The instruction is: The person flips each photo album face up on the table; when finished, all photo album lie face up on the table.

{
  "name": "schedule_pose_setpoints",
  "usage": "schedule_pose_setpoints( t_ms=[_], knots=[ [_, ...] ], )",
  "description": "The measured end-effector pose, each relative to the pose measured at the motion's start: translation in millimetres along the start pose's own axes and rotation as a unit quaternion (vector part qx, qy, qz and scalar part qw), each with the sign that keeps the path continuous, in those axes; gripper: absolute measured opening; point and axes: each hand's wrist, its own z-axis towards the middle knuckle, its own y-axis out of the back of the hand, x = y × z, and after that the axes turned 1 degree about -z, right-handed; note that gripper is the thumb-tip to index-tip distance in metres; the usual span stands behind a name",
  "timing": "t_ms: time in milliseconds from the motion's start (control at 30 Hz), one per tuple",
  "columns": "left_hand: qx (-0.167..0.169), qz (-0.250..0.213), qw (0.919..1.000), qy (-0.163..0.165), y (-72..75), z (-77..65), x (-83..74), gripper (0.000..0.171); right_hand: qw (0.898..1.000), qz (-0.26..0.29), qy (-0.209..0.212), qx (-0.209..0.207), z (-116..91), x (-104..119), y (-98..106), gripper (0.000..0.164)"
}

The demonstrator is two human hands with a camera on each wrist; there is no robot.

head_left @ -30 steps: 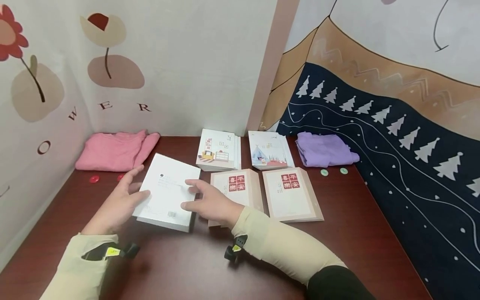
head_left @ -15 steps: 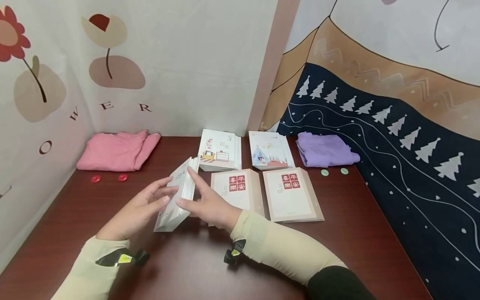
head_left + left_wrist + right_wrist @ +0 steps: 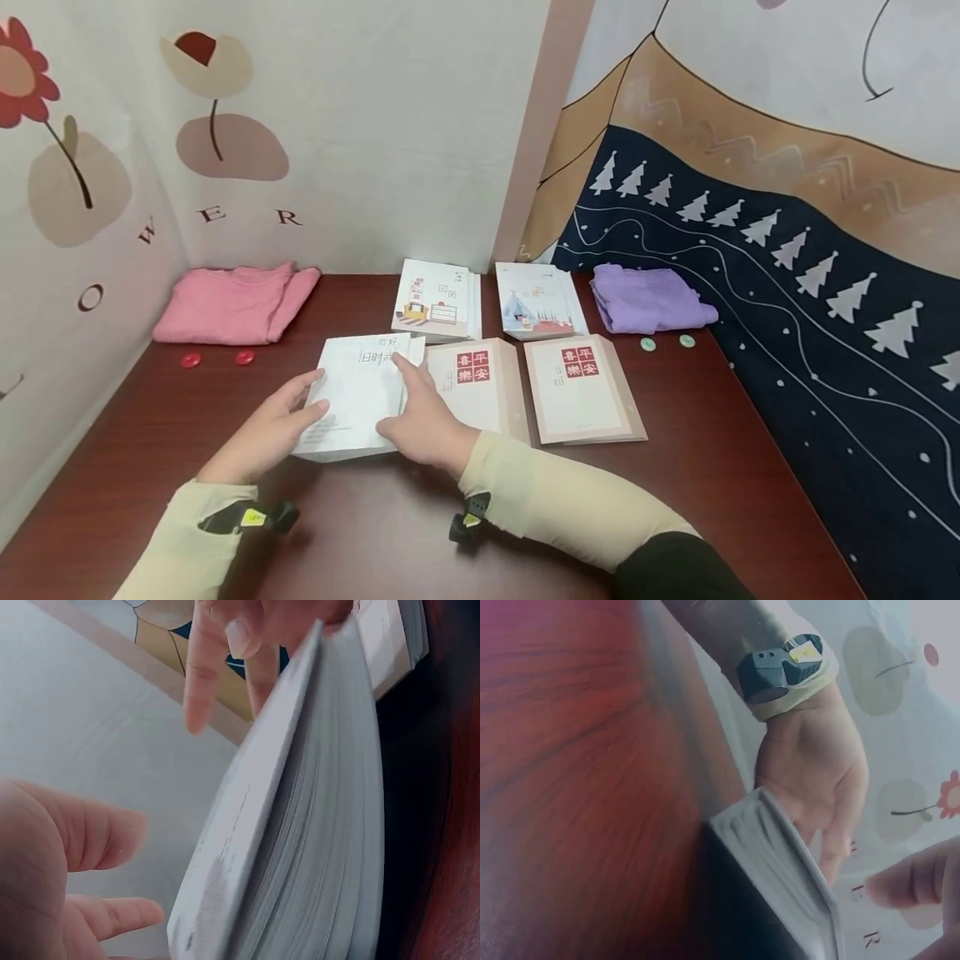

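A thick white book (image 3: 348, 408) with dark lettering near its top lies between my two hands. At its left edge is my left hand (image 3: 258, 433), its thumb and a finger over the edge of the cover. My right hand (image 3: 431, 421) grips the opposite edge, thumb and index finger on the cover side, the other fingers hidden. In the left wrist view the book's page edges (image 3: 330, 795) face the camera and the cover stands slightly lifted. The right wrist view shows the left palm (image 3: 810, 765) against the book's end.
Two beige books with red stamps, one left (image 3: 472, 387) and one right (image 3: 581, 387), lie nearby. Behind are two illustrated white books (image 3: 435, 296) (image 3: 540, 296). Pink cloth (image 3: 228, 304) and red buttons (image 3: 191, 360) are left; purple cloth (image 3: 648, 298) and green buttons (image 3: 686, 341) right.
The book has gone from back cover up, through a steep tilt between both hands, to titled cover up. The left hand has moved from its face to its left edge.
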Motion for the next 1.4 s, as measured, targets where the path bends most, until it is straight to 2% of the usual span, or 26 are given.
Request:
schedule_pose_setpoints(
  t_ms=[167,233,333,500,633,700,767,867,967,1167,1233,1400],
  knots=[
    [-0.016,0.018,0.9997,0.004,2.6,3.0,0.5,0.076,0.998,0.053,-0.017,0.013,8.2,-4.2,-0.5,0.095],
    [-0.017,0.023,0.9996,0.003,2.8,3.7,0.8,0.077,0.998,0.057,-0.020,0.012,8.6,-5.9,2.1,0.092],
    [-0.019,0.026,0.9995,-0.006,1.5,4.0,-0.4,0.076,0.998,0.065,-0.003,0.014,5.5,-7.4,10.5,0.087],
    [-0.061,0.043,0.9966,-0.035,-3.1,1.0,-10.5,0.074,0.996,0.085,0.027,0.016,-7.2,-9.2,40.0,0.079],
    [-0.104,0.053,0.9903,-0.076,-13.5,-0.3,-24.9,0.067,0.999,0.039,0.030,-0.002,-18.4,-16.3,70.2,0.076],
    [-0.109,0.044,0.9880,-0.100,-21.3,1.5,-31.9,0.062,0.999,0.024,0.030,-0.013,-22.9,-21.1,83.6,0.077],
    [-0.101,0.026,0.9868,-0.124,-30.6,4.9,-37.9,0.058,0.999,0.015,0.028,-0.025,-26.5,-28.1,94.6,0.077],
    [-0.072,-0.004,0.9877,-0.139,-46.9,10.6,-45.0,0.055,0.999,0.016,0.015,-0.044,-31.3,-38.1,106.9,0.078],
    [-0.042,-0.022,0.9905,-0.129,-64.6,15.6,-49.5,0.055,0.998,0.020,-0.003,-0.058,-35.4,-47.6,115.4,0.080],
    [0.024,-0.030,0.9955,-0.087,-94.8,23.1,-58.3,0.063,0.997,0.024,-0.034,-0.062,-41.0,-62.5,123.9,0.082],
    [0.041,-0.028,0.9959,-0.076,-101.5,25.2,-61.7,0.066,0.997,0.040,-0.039,-0.057,-41.5,-65.5,124.6,0.082],
    [0.052,-0.024,0.9958,-0.070,-110.7,27.3,-67.2,0.073,0.995,0.073,-0.050,-0.051,-40.6,-68.7,123.3,0.084]
  ],
)
